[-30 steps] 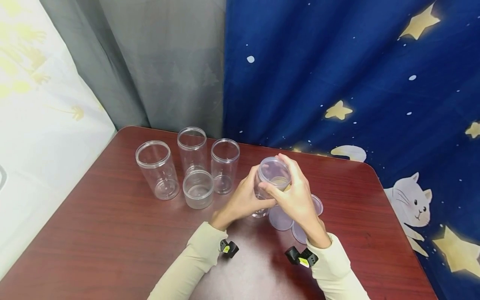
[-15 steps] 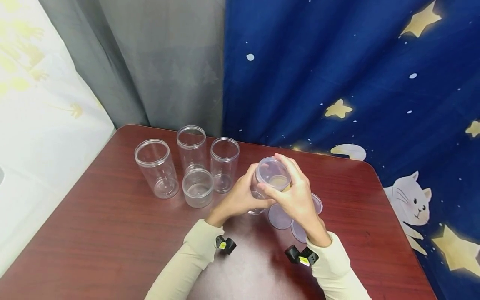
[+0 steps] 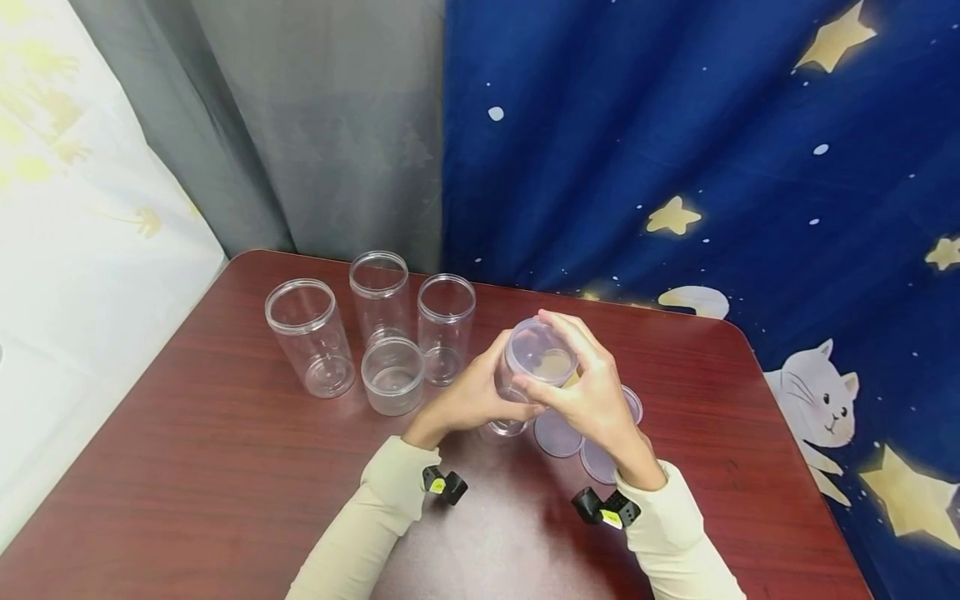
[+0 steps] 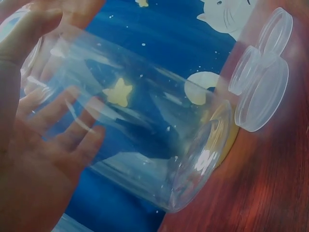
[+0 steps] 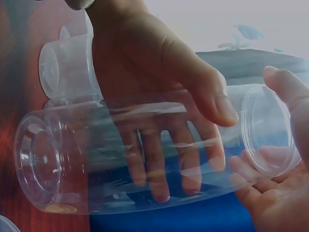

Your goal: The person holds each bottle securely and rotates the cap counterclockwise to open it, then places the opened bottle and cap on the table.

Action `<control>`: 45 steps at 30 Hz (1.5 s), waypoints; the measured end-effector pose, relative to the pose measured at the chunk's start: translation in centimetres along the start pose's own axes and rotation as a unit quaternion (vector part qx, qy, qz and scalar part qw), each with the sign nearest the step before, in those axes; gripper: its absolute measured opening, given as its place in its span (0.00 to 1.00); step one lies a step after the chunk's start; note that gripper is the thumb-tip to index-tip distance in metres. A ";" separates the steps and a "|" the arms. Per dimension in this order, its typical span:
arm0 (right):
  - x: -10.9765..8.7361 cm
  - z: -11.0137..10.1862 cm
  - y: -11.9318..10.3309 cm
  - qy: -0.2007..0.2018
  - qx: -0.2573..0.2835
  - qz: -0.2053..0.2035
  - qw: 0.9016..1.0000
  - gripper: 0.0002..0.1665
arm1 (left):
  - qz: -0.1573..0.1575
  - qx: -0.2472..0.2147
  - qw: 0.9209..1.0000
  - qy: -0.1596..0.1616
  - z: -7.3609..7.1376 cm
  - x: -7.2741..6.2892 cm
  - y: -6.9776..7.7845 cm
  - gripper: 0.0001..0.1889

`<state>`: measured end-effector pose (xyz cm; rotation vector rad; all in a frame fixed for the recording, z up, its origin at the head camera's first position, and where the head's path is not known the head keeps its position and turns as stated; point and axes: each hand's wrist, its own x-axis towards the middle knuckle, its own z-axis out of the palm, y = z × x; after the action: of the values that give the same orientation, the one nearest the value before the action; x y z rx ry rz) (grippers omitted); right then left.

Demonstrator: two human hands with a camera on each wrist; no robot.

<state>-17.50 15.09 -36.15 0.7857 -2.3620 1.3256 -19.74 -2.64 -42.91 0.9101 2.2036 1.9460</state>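
Observation:
A tall clear plastic jar [image 3: 507, 425] is held tilted over the right half of the table, its bottom toward the lower left in the head view. My left hand [image 3: 474, 393] grips its side, with the fingers spread round the wall in the left wrist view. A clear screw lid [image 3: 537, 343] sits on the jar's mouth. My right hand [image 3: 594, 393] holds this lid by its edge, thumb on the near side and fingers on the far side. Through the clear jar [image 5: 120, 154] the left fingers show in the right wrist view.
Three tall open jars [image 3: 307, 329] and one short open jar [image 3: 393, 385] stand on the table's left half. Three loose lids [image 3: 557, 435] lie just right of the held jar. A yellow round thing [image 4: 227, 147] is partly hidden behind the jar. Curtains hang behind the table.
The held jar has tipped a little further, its bottom shifting left. My left hand and forearm have moved slightly left with it; the right hand still holds the lid.

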 end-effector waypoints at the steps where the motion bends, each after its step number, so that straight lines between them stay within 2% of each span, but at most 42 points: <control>1: 0.0 0.0 0.0 -0.002 0.001 -0.002 1.000 0.46 | 0.002 -0.002 1.000 -0.003 0.0 0.0 0.0 0.47; 13: 0.0 -0.6 0.2 -0.039 0.048 -0.016 0.998 0.47 | 0.011 -0.032 0.999 -0.039 -0.3 -0.1 -0.2 0.46; 17: -0.1 -0.8 0.3 -0.058 0.069 -0.020 0.996 0.48 | 0.009 -0.029 0.998 -0.049 -0.4 -0.2 -0.1 0.47; 20: -0.2 -1.0 0.3 -0.070 0.077 -0.023 0.994 0.48 | 0.018 -0.030 0.998 -0.057 -0.4 -0.3 -0.2 0.47; 27: -0.2 -1.2 0.6 -0.100 0.098 -0.042 0.989 0.47 | 0.031 -0.065 0.993 -0.096 -0.6 -0.3 -0.3 0.50; 32: -0.2 -1.3 0.6 -0.114 0.103 -0.037 0.987 0.48 | 0.033 -0.079 0.990 -0.112 -0.7 -0.2 -0.3 0.51; 35: -0.3 -1.2 0.5 -0.096 0.096 -0.017 0.991 0.49 | 0.031 -0.081 0.992 -0.093 -0.4 -0.1 -0.3 0.51; 40: -0.5 -0.5 0.4 -0.042 0.093 0.053 0.993 0.53 | 0.015 -0.076 0.997 -0.020 0.4 0.2 -0.4 0.50; 45: -0.8 0.6 -0.1 0.016 0.020 0.120 0.992 0.61 | -0.005 -0.041 0.999 0.025 1.1 0.3 -0.7 0.46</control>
<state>-16.83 14.76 -36.82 0.4984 -2.4725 1.4699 -19.78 -1.60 -43.66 0.8457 2.1315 2.0594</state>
